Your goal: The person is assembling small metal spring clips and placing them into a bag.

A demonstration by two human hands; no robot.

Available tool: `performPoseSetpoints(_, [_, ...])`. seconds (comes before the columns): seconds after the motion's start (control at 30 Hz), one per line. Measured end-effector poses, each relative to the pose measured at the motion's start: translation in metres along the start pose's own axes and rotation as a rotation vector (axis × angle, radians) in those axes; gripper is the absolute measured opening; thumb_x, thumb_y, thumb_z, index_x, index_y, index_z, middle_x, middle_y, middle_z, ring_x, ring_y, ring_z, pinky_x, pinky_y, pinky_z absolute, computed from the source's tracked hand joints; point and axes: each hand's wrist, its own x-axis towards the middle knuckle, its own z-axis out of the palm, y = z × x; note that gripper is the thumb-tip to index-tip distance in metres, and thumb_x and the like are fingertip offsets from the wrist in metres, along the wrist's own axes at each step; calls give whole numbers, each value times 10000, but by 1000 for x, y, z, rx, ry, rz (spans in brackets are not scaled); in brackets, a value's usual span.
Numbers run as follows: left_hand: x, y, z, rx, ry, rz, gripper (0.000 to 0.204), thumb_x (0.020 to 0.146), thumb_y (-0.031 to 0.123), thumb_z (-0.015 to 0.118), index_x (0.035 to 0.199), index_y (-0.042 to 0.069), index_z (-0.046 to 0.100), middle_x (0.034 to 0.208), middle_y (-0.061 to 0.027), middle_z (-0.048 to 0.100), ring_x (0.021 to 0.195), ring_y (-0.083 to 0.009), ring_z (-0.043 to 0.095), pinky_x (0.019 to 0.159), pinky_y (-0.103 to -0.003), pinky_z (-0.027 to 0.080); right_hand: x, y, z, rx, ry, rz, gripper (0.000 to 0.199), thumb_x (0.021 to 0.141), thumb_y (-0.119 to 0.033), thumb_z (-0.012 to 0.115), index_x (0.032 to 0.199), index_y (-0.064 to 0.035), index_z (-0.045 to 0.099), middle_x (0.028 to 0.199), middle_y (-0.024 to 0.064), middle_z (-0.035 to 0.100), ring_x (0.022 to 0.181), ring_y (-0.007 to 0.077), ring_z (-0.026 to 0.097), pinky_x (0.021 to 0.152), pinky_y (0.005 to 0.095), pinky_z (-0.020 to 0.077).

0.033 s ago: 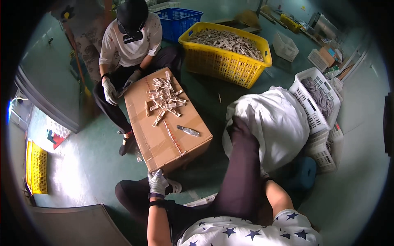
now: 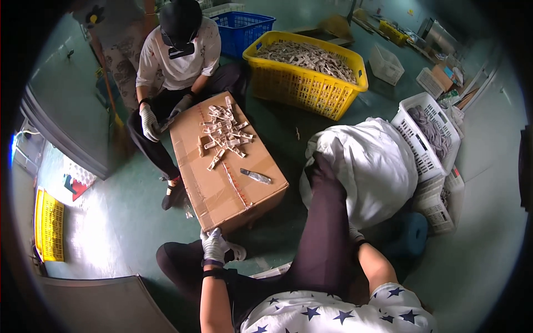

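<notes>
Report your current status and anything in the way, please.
Gloved left hand at near corner of brown cardboard box; gloved right hand partly hidden beside bulging white sack; atop box, possibly in the way: beige slender pieces, grey flat object.

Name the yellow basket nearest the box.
The large yellow basket, heaped with pale pieces; the left yellow basket and background yellow basket are farther from the cardboard box.

1. Beneath us lies a green floor [image 2: 133, 233].
2. To our left, white glare [image 2: 95, 227] brightens it.
3. We see bluish light [image 2: 13, 149] at the left edge.
4. A grey panel [image 2: 100, 304] fills our lower left.
</notes>
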Motion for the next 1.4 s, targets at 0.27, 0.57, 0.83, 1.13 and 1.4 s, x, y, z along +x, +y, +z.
performPoseSetpoints(0.27, [-8,4,13,-64,-68,-47,582,785,-36,649,1316,99,454,1109,-50,584,945,-186,579,814,-311,491,11,1,-9,-8,29,37,439,933,-362,478,1318,-156,526,1345,160,525,1190,402,523,983,453,428])
performPoseSetpoints(0.57, [-21,20,25,-65,-19,-48,552,810,-29,649,1300,125,448,1122,-78,579,976,-221,576,817,-341,497,64,16,2,-101,90,-8,387,923,-357,481,1249,-172,575,1289,142,557,1122,404,554,948,481,434])
performPoseSetpoints(0.83, [-28,25,28,-30,-66,-74,386,862,-12,615,1204,120,494,945,-51,602,726,-142,608,578,-274,516,159,-80,17,-653,103,-450,448,897,-351,493,1287,-137,548,1355,91,515,1331,348,369,1071,549,266])
performPoseSetpoints(1.13, [-42,61,40,34,135,-236,437,834,-7,614,1213,175,496,907,-26,569,739,-154,586,599,-317,541,211,-91,-7,-1098,-356,-523,444,955,-278,396,1311,-69,560,1346,115,566,1273,204,501,1110,490,259])
performPoseSetpoints(1.4, [-31,58,73,8,35,-325,395,870,1,582,1219,171,505,915,-8,555,746,-129,554,620,-275,510,228,74,-63,-1343,-337,-104,361,905,-248,498,1174,-79,670,1148,112,675,1038,213,616,935,494,389])
